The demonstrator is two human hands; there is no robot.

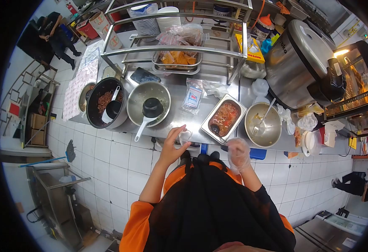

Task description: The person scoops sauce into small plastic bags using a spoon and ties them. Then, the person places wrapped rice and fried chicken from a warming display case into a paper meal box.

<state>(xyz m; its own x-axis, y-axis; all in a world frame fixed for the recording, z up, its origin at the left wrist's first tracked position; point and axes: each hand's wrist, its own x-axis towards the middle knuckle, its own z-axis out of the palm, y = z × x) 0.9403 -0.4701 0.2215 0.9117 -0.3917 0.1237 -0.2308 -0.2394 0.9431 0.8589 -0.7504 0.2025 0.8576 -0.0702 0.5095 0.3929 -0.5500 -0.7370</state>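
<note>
Between the thumb and fingers of my bare left hand is a small clear cup, at the counter's front edge. My right hand, in a clear plastic glove, is closed on the black handle of a ladle. The ladle's bowl rests in a reddish, chunky mix inside a rectangular steel pan. Right of that pan, a steel bowl holds a fork. To the left, another steel bowl contains a black scoop with a light handle.
A dark pot of minced brown food with a scoop stands at the left. A plastic packet lies mid-counter. Behind is a metal rack with a tray; a large steel cooker stands right. Other people are farther off.
</note>
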